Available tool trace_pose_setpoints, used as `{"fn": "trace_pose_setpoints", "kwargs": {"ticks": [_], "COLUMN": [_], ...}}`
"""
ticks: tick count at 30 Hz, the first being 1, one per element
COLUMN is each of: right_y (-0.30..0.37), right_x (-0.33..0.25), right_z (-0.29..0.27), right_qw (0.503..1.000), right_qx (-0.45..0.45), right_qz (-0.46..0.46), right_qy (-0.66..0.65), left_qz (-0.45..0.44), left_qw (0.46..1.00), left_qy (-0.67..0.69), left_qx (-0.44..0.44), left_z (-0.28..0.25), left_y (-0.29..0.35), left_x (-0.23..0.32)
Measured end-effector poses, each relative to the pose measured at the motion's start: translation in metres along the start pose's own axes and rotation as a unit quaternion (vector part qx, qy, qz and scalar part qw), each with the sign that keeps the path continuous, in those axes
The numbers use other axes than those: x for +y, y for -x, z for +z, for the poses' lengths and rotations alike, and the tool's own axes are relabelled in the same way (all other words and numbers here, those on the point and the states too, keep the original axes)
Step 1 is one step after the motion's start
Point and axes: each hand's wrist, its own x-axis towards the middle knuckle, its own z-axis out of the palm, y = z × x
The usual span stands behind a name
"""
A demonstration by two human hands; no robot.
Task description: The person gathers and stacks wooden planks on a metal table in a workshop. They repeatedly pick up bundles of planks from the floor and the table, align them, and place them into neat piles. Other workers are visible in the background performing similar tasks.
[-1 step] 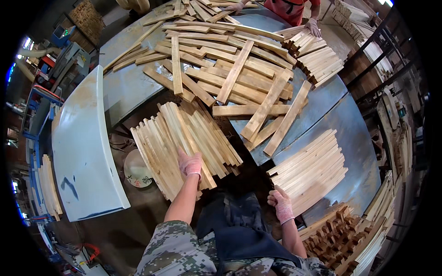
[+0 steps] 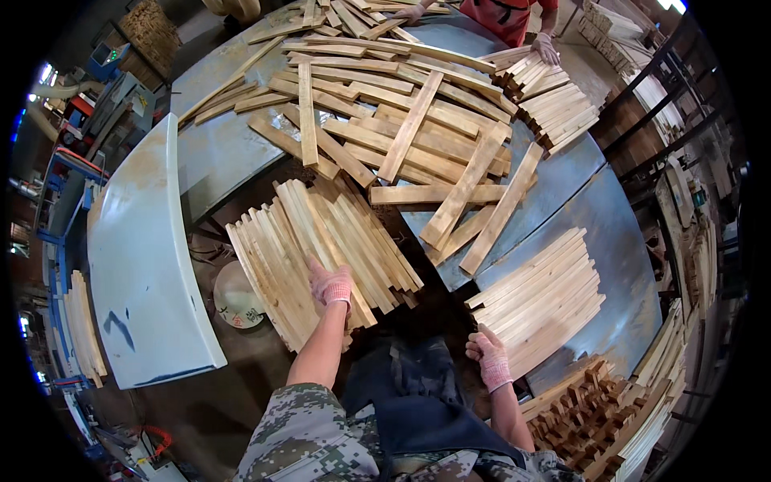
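Note:
My left hand [image 2: 329, 287], in a pinkish-white work glove, lies on a stack of pale wooden strips [image 2: 269, 253] at the middle left. Its fingers are stretched out along the strips and grip nothing that I can see. Beside the near left corner of another stack of light strips [image 2: 542, 301], on the right of the metal table, my gloved right hand [image 2: 489, 358] is closed with its fingers curled. Whatever it may hold is hidden.
Loose wooden boards [image 2: 409, 128] lie heaped across the metal table [image 2: 566, 213]. A person in red [image 2: 506, 20] touches a strip stack [image 2: 558, 104] at the far right. A pale curved panel [image 2: 148, 265] stands left; stacked wood blocks [image 2: 578, 410] sit near right.

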Motion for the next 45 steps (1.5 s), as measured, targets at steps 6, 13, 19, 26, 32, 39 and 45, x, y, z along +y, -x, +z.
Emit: {"fn": "trace_pose_setpoints", "kwargs": {"ticks": [6,13,19,26,32,39,45], "right_y": [0.000,0.008,0.005,-0.064,-0.114,-0.101,-0.081], "right_x": [-0.001,0.023,0.026,0.047,0.107,0.096,0.102], "right_z": [0.023,0.020,0.009,0.156,0.255,0.276,0.278], "right_qw": [0.998,0.995,0.996,0.922,0.747,0.699,0.629], "right_qx": [0.054,0.088,0.085,-0.216,-0.264,-0.222,-0.215], "right_qz": [-0.010,0.022,0.026,0.009,-0.102,-0.101,-0.166], "right_qy": [-0.008,-0.030,0.006,0.322,0.601,0.672,0.728], "left_qz": [0.111,0.167,0.181,0.170,0.173,0.128,0.180], "left_qw": [0.961,0.955,0.959,0.953,0.956,0.956,0.936], "left_qy": [-0.251,-0.246,-0.216,-0.244,-0.222,-0.233,-0.265], "left_qx": [-0.020,0.006,-0.028,-0.054,-0.084,-0.124,-0.146], "left_z": [0.018,0.055,0.017,0.016,0.011,0.003,-0.011], "left_y": [-0.035,-0.048,-0.029,-0.041,-0.052,-0.044,-0.067], "left_x": [0.005,-0.027,-0.014,-0.015,-0.032,-0.007,-0.045]}}
